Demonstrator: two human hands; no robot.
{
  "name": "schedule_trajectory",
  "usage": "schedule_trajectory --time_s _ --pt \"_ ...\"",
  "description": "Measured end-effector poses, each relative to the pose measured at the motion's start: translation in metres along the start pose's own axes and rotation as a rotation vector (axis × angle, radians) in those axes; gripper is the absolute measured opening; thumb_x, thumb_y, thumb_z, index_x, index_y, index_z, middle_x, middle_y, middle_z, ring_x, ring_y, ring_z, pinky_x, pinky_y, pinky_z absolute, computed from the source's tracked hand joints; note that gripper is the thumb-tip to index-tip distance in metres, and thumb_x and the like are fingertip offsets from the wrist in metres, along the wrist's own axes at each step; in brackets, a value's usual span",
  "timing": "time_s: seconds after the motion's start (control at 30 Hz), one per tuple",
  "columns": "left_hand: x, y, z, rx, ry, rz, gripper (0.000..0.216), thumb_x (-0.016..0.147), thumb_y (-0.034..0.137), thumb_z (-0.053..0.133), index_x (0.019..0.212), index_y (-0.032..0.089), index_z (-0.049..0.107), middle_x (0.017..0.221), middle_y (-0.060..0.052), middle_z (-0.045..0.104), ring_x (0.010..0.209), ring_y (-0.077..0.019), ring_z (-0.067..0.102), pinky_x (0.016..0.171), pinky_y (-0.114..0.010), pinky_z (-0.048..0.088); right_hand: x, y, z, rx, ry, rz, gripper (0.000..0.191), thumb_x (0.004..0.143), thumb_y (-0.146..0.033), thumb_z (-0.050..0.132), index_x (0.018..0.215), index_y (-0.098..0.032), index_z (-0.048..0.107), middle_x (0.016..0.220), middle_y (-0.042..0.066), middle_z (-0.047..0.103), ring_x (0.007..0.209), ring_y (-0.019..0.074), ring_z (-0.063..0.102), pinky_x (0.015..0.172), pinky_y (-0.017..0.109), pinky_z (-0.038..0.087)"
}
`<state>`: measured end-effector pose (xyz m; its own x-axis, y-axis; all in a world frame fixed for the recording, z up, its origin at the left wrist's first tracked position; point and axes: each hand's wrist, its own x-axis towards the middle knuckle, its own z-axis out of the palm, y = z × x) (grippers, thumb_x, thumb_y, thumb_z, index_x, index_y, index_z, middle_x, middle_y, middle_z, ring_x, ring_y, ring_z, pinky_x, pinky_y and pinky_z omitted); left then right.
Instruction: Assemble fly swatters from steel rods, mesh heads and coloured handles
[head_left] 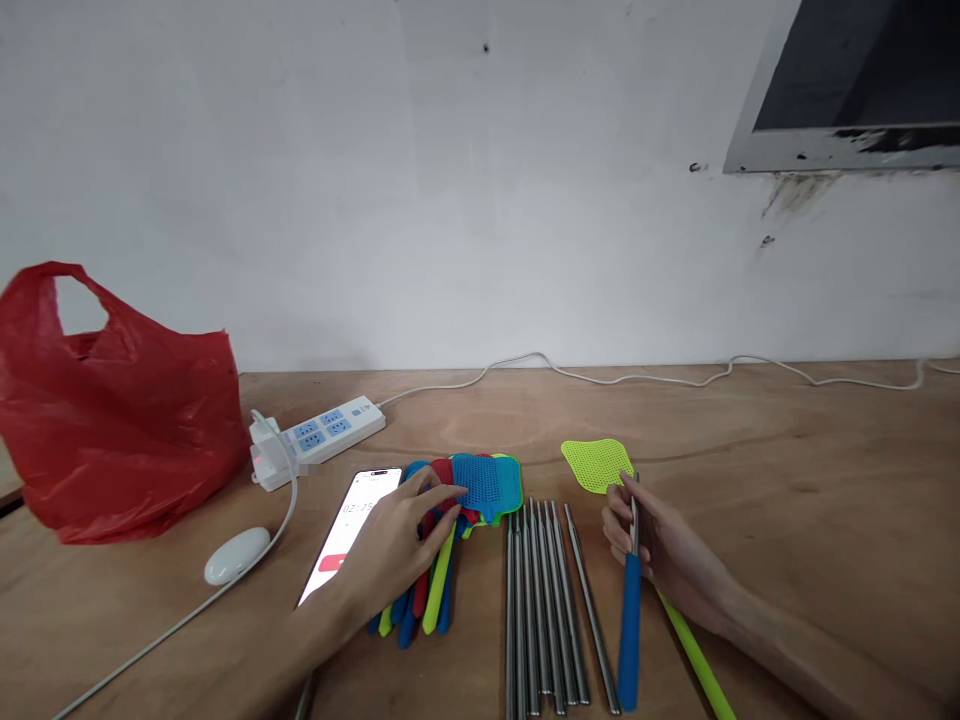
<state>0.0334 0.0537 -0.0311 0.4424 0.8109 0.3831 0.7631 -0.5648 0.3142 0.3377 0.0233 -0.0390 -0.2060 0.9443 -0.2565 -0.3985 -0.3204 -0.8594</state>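
The blue-handled rod [630,632] is in the right hand [671,545], its metal end pinched between thumb and fingers and its handle pointing down towards the near edge of the view. Just beyond those fingers a yellow-green mesh head [598,465] lies on the wooden table [825,500], and a yellow-green handle [696,652] slants out from beneath the hand.

The left hand [401,525] reaches over the heap of mesh heads, its fingers partly spread at the edge of a blue mesh head [480,482]; whether they grip it or only touch it, I cannot tell from here. Red and green-edged heads show under the blue one, and several coloured handles [439,590] stick out on the near side.

Between the hands, metal rods [559,600] lie side by side, with a single rod [591,610] slightly apart on the right. A lit phone [360,520] lies partly under the left arm.

Farther left are a white power strip [341,430] with a plug in it, a smooth white oval object [237,556] and a red plastic bag [124,430]. The bag stands with its handle up, bulging, its contents hidden.
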Motion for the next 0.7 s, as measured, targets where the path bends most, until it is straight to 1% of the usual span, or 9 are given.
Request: schedule_trajectory --time_s 0.07,0.13,0.23,0.33,0.43,0.7 --pt "-0.001 0.001 0.000 0.019 0.020 0.041 0.034 0.101 0.038 0.044 0.123 0.026 0.068 0.109 -0.009 0.063 0.096 -0.0266 0.063 0.081 -0.039 0.052 -0.001 -0.001 0.002 -0.041 0.025 0.001 0.051 0.076 -0.062 0.071 0.065 -0.022 0.043 0.053 -0.005 0.048 0.045 0.0080 0.029 0.041 0.019 0.024" --pt "-0.002 0.003 -0.001 0.024 0.014 0.107 0.036 0.102 0.039 0.043 0.129 0.026 0.064 0.122 -0.010 0.061 0.110 -0.0297 0.059 0.092 -0.045 0.051 -0.002 -0.003 0.003 -0.053 0.027 0.003 0.052 0.074 -0.063 0.073 0.065 -0.022 0.042 0.054 -0.006 0.048 0.045 0.0077 0.028 0.042 0.020 0.027" --pt "-0.002 0.007 -0.003 0.014 -0.098 0.182 0.040 0.104 0.039 0.043 0.140 0.028 0.055 0.142 -0.008 0.055 0.128 -0.0309 0.051 0.106 -0.051 0.043 -0.002 -0.004 0.004 -0.056 0.021 0.003 0.054 0.071 -0.064 0.074 0.064 -0.022 0.042 0.054 -0.006 0.048 0.045 0.0076 0.029 0.043 0.020 0.028" --pt "-0.002 0.010 -0.005 0.014 -0.242 0.201 0.045 0.105 0.041 0.042 0.149 0.030 0.043 0.152 -0.005 0.049 0.140 -0.0299 0.042 0.114 -0.055 0.035 -0.002 -0.005 0.005 -0.068 0.021 0.005 0.053 0.071 -0.066 0.073 0.065 -0.022 0.043 0.054 -0.005 0.049 0.045 0.0077 0.030 0.042 0.020 0.028" --pt "-0.003 0.012 -0.005 0.007 -0.285 0.194 0.047 0.105 0.041 0.042 0.150 0.030 0.041 0.152 -0.005 0.049 0.142 -0.0290 0.040 0.116 -0.056 0.032 -0.002 -0.004 0.005 -0.079 0.021 0.005 0.053 0.072 -0.066 0.072 0.065 -0.022 0.044 0.054 -0.005 0.050 0.044 0.0075 0.030 0.042 0.020 0.029" --pt "-0.004 0.015 -0.004 -0.005 -0.214 0.190 0.049 0.102 0.044 0.047 0.145 0.021 0.047 0.144 -0.012 0.055 0.134 -0.0316 0.049 0.112 -0.054 0.039 0.000 -0.002 0.003 -0.037 -0.002 -0.014 0.052 0.075 -0.065 0.070 0.065 -0.021 0.046 0.054 -0.004 0.050 0.043 0.0072 0.032 0.041 0.019 0.030"
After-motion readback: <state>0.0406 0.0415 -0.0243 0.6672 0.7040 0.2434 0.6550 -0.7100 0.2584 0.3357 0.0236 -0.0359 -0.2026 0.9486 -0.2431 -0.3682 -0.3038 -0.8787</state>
